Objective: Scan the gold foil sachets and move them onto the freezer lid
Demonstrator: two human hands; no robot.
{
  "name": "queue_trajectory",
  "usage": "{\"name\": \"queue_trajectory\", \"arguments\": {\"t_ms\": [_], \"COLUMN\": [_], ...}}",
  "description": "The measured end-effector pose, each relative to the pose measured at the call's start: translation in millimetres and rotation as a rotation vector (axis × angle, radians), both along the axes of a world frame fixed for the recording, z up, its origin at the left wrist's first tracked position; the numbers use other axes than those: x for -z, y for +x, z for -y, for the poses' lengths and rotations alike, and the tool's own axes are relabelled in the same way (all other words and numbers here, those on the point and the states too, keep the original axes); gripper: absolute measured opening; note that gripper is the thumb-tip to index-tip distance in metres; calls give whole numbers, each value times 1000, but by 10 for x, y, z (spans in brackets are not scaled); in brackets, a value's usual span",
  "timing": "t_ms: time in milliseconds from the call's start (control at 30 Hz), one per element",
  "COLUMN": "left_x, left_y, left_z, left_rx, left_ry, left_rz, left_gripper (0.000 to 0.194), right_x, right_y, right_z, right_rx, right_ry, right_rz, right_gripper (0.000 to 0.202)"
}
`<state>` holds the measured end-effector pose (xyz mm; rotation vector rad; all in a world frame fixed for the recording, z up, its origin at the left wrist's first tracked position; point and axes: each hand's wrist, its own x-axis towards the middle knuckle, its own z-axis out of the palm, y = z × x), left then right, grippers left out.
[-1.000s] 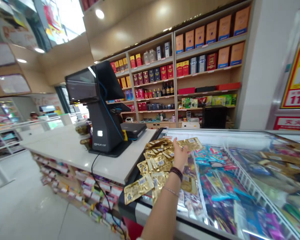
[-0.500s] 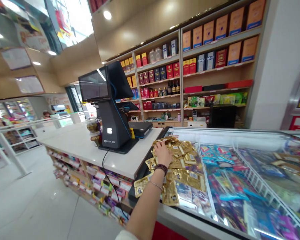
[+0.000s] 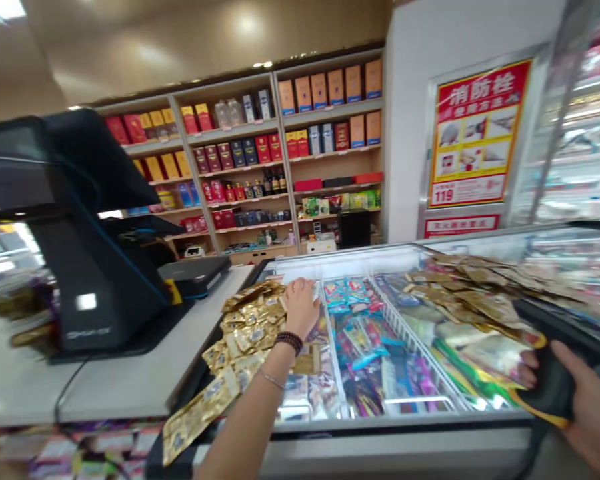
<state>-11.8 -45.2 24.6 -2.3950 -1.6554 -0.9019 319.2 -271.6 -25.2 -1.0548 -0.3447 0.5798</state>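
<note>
My left hand (image 3: 301, 308), with a beaded bracelet at the wrist, lies at the right side of a heap of gold foil packets (image 3: 253, 327) on the freezer's glass top. Its fingers are bent and closed on a packet at the heap's edge; the tips are partly hidden. At the lower right, my right hand (image 3: 587, 407) is wrapped round the handle of a black and yellow barcode scanner (image 3: 555, 373). The scanner's head is beside a second, blurred pile of gold-brown packets (image 3: 473, 283) on the glass.
Below the glass, white wire dividers (image 3: 410, 337) part colourful frozen packs. A black checkout terminal (image 3: 95, 267) stands on the white counter (image 3: 180, 353) at left, its cable hanging over the front. Shelves of boxed bottles (image 3: 240, 157) and a red fire-hydrant sign (image 3: 473, 137) are behind.
The view has swung right. My left hand has moved to the right edge of the gold packets. My right hand with the barcode scanner and the second packet pile have come into view.
</note>
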Motion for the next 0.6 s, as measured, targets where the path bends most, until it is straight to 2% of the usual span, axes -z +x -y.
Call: {"name": "queue_trajectory", "arguments": {"t_ms": [67,233,300,367,467,600], "left_x": [30,215,303,380,467,565], "left_y": [458,1682,2120,2483,2848,3021], "left_z": [-6,-12,-33,-85,-228,-482], "left_rx": [130,440,500,490,435,409], "left_ry": [-40,-195,-265,-343,-432,-471], "left_rz": [2,89,159,232,265,244], "left_gripper": [41,39,41,43,47,58], "right_x": [-28,-6,30,56,68,67], "right_y": [141,317,336,337,323,307], "right_z": [81,165,159,148,142,157], "right_rx": [32,145,180,198,188,187], "right_ry": [53,168,196,203,199,203], "right_rz": [-104,-104,-114,-101,-64,-44], "right_gripper": [48,50,54,57,59,58]}}
